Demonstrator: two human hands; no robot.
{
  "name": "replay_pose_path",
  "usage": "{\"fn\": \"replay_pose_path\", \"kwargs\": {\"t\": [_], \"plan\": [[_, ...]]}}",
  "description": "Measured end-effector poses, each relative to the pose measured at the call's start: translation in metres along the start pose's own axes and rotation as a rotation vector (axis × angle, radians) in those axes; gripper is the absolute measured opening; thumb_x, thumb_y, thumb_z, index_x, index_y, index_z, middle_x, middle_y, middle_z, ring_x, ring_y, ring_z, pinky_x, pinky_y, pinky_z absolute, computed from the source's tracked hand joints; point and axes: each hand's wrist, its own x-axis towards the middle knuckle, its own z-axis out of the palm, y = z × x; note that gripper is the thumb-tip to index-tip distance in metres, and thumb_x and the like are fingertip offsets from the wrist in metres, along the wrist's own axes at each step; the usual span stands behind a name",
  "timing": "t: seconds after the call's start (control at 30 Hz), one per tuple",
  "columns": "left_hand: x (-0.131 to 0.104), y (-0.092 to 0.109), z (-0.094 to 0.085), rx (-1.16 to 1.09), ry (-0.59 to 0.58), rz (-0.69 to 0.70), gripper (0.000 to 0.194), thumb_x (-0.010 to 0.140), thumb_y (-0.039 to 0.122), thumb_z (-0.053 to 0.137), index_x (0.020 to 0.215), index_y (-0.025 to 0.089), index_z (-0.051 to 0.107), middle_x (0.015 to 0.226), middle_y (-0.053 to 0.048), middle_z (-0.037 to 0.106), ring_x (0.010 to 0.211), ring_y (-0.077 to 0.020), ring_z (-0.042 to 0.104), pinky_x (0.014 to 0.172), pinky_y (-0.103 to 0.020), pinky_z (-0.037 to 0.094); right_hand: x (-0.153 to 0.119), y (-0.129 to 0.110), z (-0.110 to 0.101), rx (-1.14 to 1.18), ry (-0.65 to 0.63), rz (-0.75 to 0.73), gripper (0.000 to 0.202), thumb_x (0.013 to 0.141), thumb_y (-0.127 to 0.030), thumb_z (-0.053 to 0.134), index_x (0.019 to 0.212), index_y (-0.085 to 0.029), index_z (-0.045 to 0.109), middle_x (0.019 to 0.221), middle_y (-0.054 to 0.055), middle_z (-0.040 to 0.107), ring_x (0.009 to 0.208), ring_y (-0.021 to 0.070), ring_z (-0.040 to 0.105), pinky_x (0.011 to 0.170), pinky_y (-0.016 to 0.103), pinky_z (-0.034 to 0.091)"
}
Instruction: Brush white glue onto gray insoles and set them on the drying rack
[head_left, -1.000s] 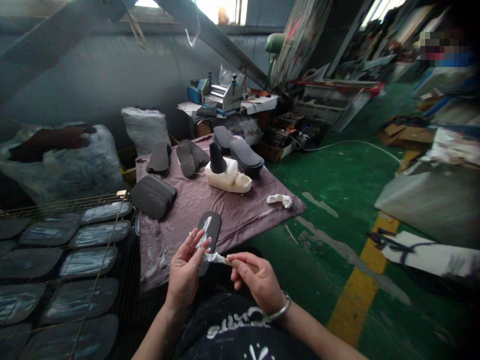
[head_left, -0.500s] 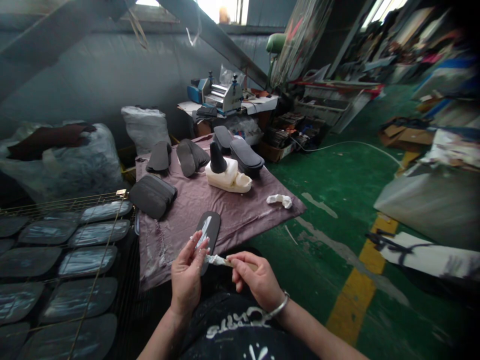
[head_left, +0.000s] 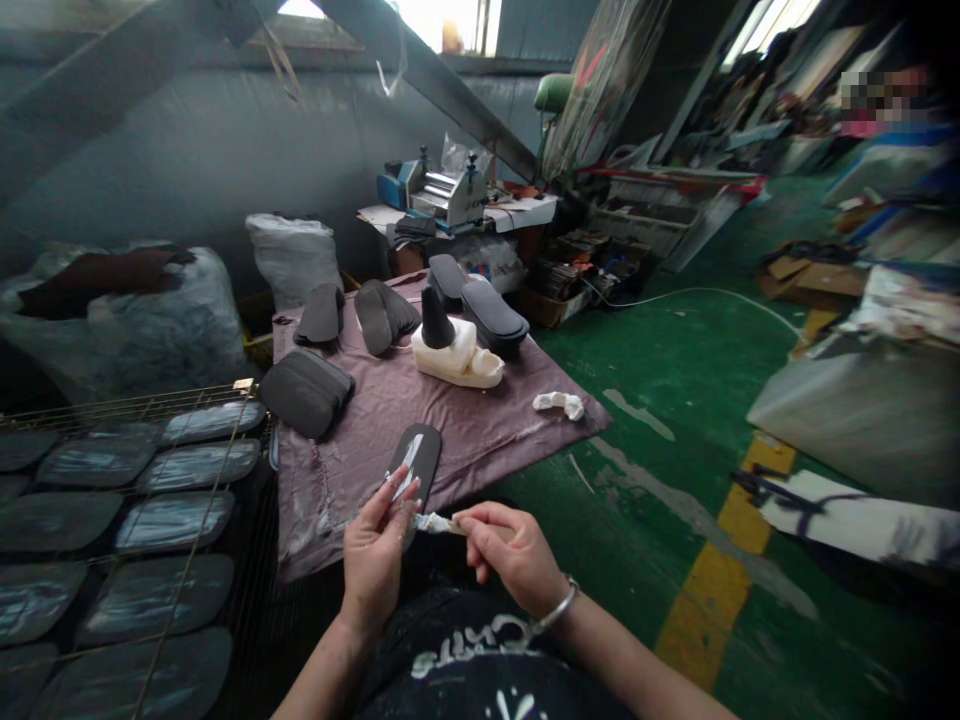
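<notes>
left hand point(head_left: 373, 555) props the insole point(head_left: 415, 462) up off the cloth point(head_left: 480, 420) by its near end; right hand point(head_left: 510, 557) pinches the brush point(head_left: 439, 523) at its edge; imo keep strokes thin, even, right to the rim

The left hand point(head_left: 375, 555) holds a dark insole point(head_left: 415, 462) while the right hand point(head_left: 510, 560) touches a glue-coated brush point(head_left: 435, 522) to it.

Left hand point(head_left: 373, 560) hides insole's point(head_left: 415, 462) near end (glue-smeared).
</notes>
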Motion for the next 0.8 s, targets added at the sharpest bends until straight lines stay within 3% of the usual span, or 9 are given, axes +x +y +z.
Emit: {"fn": "replay_pose_path", "kwargs": {"t": [0.33, 0.8], "plan": [[0.0014, 0.0018, 0.0023, -0.036, 0.007, -0.036, 0.042, 0.073, 0.026, 0.067, 0.114, 0.021, 0.060, 0.114, -0.009, 0.065, 0.106, -0.0214, 0.059, 0.087, -0.029, 0.047, -0.0010, 0.0013, 0.0029, 0.048, 0.025, -0.016, 0.034, 0.081, -0.044, 0.060, 0.086, -0.011, 0.065, 0.055, 0.002, 0.059, 0.040, 0.0078, 0.051, 0.039, 0.016, 0.038], [-0.0010, 0.0048, -0.0027, 0.036, -0.077, -0.031, 0.038, 0.075, 0.026, 0.065, 0.113, 0.020, 0.061, 0.118, -0.009, 0.062, 0.107, -0.0212, 0.058, 0.087, -0.029, 0.046, -0.0054, 0.0081, 0.0052, 0.080, 0.016, -0.042, 0.031, 0.083, -0.041, 0.059, 0.089, -0.011, 0.065, 0.057, 0.002, 0.060, 0.041, 0.0079, 0.052, 0.040, 0.016, 0.039]]}}
